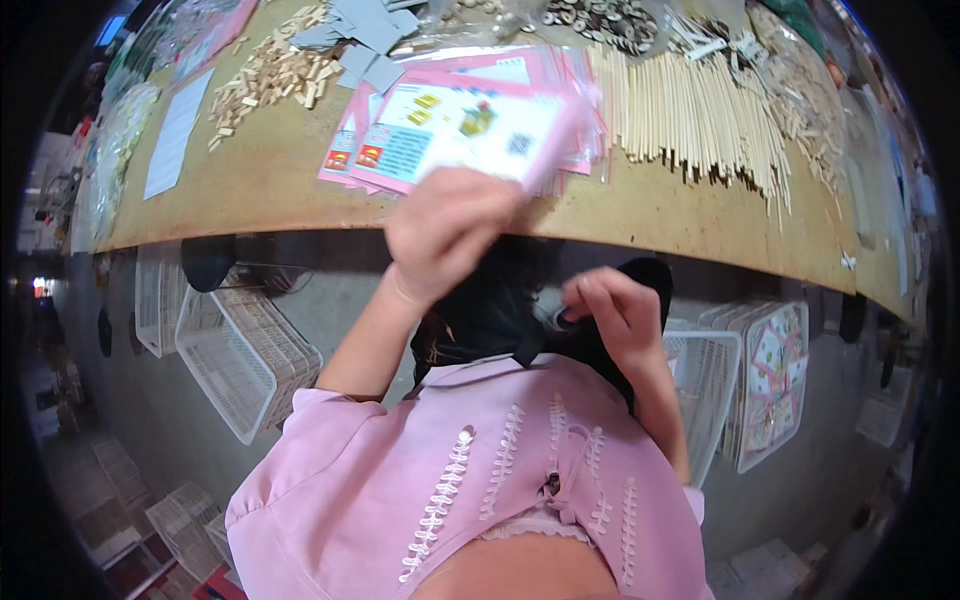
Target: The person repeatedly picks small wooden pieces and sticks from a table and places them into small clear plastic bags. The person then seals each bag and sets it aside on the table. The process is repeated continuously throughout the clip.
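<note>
My left hand [454, 225], slightly blurred, is closed at the lower edge of a pink-bordered printed packet [465, 131]. That packet lies uppermost on a loose stack of similar pink packets [585, 142] in clear plastic near the table's front edge. Its face bears pictures, writing and a printed code. My right hand [619, 311] is raised over my lap, short of the table edge, with its fingers bent. A small dark round piece [562, 319] shows at its fingertips and seems pinched there; its details blend into the black clothing behind.
Small wooden blocks [277, 71], grey cards [367, 37] and a paper sheet [178, 135] lie on the table's left. Wooden sticks [690, 112] lie right, below dark-and-white discs [604, 22]. White plastic crates [247, 360] stand left on the floor; another crate [772, 375] at right holds packets.
</note>
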Tool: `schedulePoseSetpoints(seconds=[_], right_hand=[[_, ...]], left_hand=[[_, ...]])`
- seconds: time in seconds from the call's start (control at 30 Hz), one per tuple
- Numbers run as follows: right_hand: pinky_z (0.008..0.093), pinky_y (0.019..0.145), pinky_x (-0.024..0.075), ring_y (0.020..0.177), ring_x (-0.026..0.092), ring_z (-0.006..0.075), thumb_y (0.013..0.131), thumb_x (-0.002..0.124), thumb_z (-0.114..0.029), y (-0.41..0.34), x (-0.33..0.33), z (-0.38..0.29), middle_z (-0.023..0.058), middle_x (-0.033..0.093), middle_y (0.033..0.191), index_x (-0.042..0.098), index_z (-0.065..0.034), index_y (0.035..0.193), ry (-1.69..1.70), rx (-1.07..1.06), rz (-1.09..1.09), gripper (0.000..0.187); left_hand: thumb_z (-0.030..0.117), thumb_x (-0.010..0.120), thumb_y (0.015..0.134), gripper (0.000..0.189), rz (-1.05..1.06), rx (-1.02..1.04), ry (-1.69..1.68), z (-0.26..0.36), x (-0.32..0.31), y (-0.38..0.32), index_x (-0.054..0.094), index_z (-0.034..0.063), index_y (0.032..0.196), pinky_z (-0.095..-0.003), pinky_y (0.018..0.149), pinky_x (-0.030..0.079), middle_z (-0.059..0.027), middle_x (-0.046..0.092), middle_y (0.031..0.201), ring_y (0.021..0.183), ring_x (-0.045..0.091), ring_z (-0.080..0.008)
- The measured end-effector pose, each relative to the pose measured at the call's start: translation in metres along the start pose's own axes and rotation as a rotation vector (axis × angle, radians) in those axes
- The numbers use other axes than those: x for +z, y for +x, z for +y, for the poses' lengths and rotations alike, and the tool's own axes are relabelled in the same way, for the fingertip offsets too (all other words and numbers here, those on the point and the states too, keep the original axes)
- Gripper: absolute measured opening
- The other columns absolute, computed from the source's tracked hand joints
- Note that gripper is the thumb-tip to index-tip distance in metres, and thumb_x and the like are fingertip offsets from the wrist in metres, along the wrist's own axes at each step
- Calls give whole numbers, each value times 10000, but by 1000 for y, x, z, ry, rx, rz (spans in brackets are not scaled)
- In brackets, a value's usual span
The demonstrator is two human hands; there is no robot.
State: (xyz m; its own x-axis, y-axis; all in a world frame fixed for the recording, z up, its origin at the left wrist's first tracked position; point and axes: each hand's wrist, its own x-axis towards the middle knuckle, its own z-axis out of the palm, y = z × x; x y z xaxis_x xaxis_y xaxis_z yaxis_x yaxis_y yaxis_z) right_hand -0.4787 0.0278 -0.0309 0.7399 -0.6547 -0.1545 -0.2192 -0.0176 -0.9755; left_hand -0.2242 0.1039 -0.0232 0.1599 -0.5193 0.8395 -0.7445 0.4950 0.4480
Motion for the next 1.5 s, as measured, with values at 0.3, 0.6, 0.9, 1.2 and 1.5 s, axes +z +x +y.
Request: schedulePoseSetpoints(seconds=[0.3, 0.6, 0.9, 1.2, 1.5], right_hand=[[229, 507, 477, 702, 729, 149, 1069, 565, -218, 20, -11, 9, 99, 761, 951, 687, 35, 1080, 394, 288, -138, 281], [212, 632, 540, 694, 676, 76, 1040, 687, -203, -34, 4, 57, 32, 728, 795, 701, -28, 925, 394, 328, 145, 209], [275, 677, 571, 717, 715, 146, 1055, 600, -130, -58, -3, 72, 68, 717, 771, 685, -21, 922, 475, 232, 316, 192], [288, 646, 569, 652, 714, 173, 1056, 594, -194, -71, -5, 95, 92, 700, 720, 681, 9, 898, 655, 494, 161, 271], [365, 698, 600, 834, 740, 278, 865, 796, -198, -62, -17, 34, 110, 720, 1119, 715, -107, 1150, -914, -249, 243, 310]], left_hand=[[-16, 805, 729, 331, -266, -143, -196, 37, 33, -58, 754, 19, 1054, -366, 780, 573, -114, 747, 1078, 903, 717, -278], [82, 777, 918, 173, -652, -972, -547, 63, 67, -76, 723, -7, 1055, -219, 677, 486, 7, 666, 769, 688, 584, -34], [84, 672, 1013, 60, -355, -1169, -833, 54, 109, -98, 678, 24, 1010, -183, 618, 432, 63, 632, 767, 678, 525, -1], [15, 712, 911, 65, -495, -677, -191, 50, 119, -91, 659, 11, 949, -271, 620, 488, -66, 617, 836, 691, 604, -140], [-10, 681, 922, 69, -438, -789, -297, 57, 114, -92, 682, 28, 980, -288, 618, 490, -60, 607, 823, 670, 587, -155]])
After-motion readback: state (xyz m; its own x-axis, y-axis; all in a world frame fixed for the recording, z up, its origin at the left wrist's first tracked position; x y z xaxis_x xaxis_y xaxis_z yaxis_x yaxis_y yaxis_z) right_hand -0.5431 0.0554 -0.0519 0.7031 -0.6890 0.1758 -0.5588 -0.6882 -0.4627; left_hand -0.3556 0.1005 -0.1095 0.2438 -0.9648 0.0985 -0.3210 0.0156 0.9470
